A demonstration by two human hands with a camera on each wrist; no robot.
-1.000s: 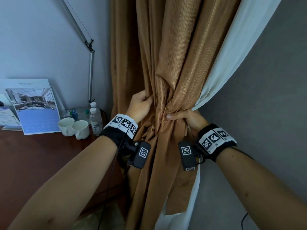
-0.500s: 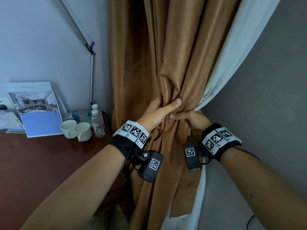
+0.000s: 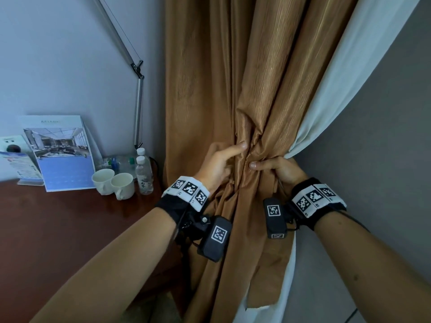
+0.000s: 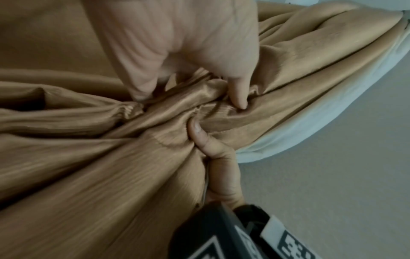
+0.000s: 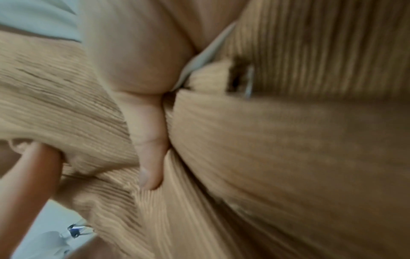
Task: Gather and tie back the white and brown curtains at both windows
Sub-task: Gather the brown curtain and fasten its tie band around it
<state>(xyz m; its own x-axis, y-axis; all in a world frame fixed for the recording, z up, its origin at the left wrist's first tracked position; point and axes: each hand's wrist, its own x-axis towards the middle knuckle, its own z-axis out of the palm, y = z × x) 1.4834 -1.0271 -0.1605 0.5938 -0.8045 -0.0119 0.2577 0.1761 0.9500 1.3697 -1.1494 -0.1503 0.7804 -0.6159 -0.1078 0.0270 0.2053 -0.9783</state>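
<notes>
- Since earlier, left hand (image 3: 215, 163) shifted from 9 o'clock onto the bunch, thumb pressing, fingers curled in folds.
- Brown curtain (image 3: 263, 89) hangs vertically, cinched.
- Right hand (image 3: 279, 170) clamps the gathered waist.

Two mugs (image 3: 113, 185), two upright water bottles (image 3: 144, 174), one brown curtain (image 3: 268, 89), one white curtain (image 3: 354, 78).

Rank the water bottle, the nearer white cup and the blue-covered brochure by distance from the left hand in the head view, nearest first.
From the left hand, which holds the brown curtain:
1. Water bottle, on the desk's right end, closest to the curtain.
2. Nearer white cup, just left of the bottle.
3. Blue-covered brochure, farther left, leaning against the wall.
</notes>
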